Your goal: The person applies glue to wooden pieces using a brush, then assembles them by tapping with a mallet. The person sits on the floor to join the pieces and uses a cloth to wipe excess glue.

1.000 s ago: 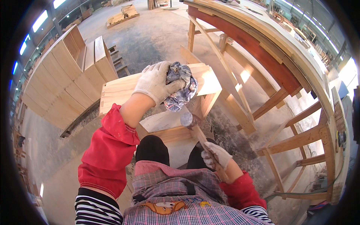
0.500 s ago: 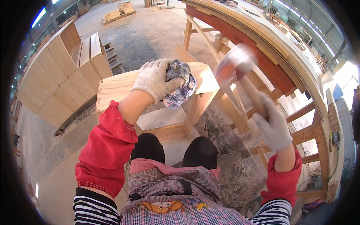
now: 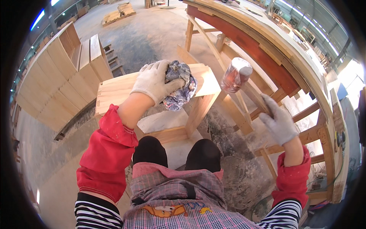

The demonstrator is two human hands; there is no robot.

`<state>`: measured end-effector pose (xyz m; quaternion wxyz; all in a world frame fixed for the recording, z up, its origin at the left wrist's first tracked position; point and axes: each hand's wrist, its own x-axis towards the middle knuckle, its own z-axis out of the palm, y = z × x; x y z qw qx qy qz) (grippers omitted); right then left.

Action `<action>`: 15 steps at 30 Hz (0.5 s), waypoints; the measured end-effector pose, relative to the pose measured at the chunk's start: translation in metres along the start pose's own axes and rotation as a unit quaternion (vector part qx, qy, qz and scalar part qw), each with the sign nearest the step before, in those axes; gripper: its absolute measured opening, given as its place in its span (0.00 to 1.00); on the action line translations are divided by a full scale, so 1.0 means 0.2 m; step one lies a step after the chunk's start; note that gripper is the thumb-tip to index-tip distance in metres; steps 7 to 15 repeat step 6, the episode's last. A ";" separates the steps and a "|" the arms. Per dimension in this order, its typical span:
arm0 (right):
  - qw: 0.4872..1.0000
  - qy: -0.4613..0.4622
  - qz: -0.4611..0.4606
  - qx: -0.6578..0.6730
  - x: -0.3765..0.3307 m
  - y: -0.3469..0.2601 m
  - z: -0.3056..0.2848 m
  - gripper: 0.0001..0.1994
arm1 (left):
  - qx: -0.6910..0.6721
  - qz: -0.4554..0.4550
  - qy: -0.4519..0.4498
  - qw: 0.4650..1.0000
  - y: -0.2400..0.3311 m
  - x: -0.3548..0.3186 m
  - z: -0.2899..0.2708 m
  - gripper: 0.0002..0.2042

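My left hand (image 3: 151, 81), in a pale work glove, grips a crumpled grey-blue patterned rag (image 3: 180, 84) and presses it on top of a pale wooden drawer box (image 3: 118, 89). The box stands on edge in front of my knees, its open middle facing up toward me. My right hand (image 3: 279, 121), also gloved, is closed around the wooden handle of a mallet (image 3: 237, 74). Its cylindrical head is reddish with a whitish end and hangs in the air right of the box, apart from it.
A workbench (image 3: 263, 49) with a red-brown side and wooden legs runs along the right. Assembled wooden boxes (image 3: 53, 82) stand at left on slats. A pallet with stacked wood (image 3: 119, 14) lies farther back on the concrete floor (image 3: 145, 34).
The mallet head, blurred before, has come slightly down and left and now shows sharply. My left hand keeps the rag on the box.
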<state>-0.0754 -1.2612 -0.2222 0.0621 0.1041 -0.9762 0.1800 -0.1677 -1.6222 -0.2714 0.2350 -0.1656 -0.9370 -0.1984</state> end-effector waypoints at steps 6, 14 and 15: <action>0.952 0.125 -0.005 0.279 -0.02 -0.15 -0.09 0.30 | 0.016 -0.010 0.003 1.000 -0.02 0.01 0.01 0.30; 0.952 0.125 -0.005 0.279 -0.02 -0.15 -0.09 0.30 | 0.016 -0.010 0.003 1.000 -0.02 0.01 0.01 0.30; 0.952 0.125 -0.005 0.279 -0.02 -0.15 -0.09 0.30 | 0.016 -0.010 0.003 1.000 -0.02 0.01 0.01 0.30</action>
